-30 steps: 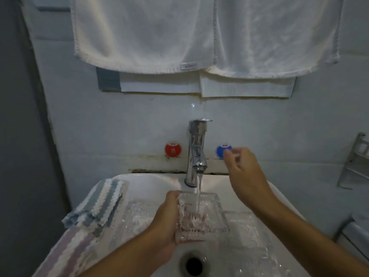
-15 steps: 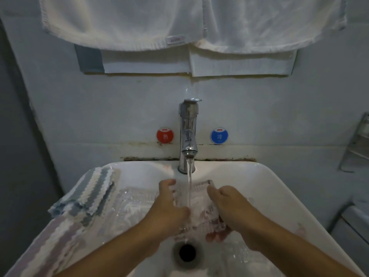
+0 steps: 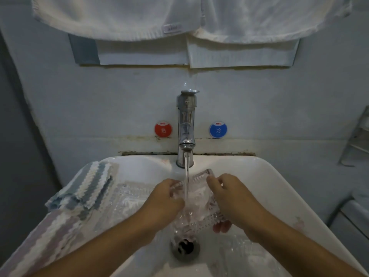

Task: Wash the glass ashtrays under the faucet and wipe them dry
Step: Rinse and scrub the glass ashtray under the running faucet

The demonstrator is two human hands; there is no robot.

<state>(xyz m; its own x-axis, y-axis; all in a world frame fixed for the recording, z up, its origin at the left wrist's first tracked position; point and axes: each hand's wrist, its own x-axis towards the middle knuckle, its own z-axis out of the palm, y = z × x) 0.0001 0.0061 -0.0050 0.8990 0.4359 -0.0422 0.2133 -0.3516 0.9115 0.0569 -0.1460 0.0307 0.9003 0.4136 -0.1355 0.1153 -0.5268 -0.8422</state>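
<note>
A square cut-glass ashtray [image 3: 196, 198] is held tilted under the running stream from the chrome faucet [image 3: 186, 128]. My left hand [image 3: 164, 198] grips its left edge and my right hand [image 3: 229, 198] grips its right edge, fingers curled under it. A second glass ashtray [image 3: 127, 198] lies in the white sink [image 3: 259, 176] at the left. Another glass ashtray [image 3: 239, 248] lies in the basin at the lower right, partly hidden by my right forearm.
Striped cloths [image 3: 87, 186] drape over the sink's left rim. The drain [image 3: 185, 246] sits below the ashtray. White towels [image 3: 179, 15] hang overhead. Red [image 3: 163, 129] and blue [image 3: 218, 129] stickers flank the faucet. A metal rack [image 3: 357, 136] is at the right.
My right hand came down from the faucet lever and took hold of the ashtray's right side. Both hands now hold it tilted in the stream. The view has shifted downward.
</note>
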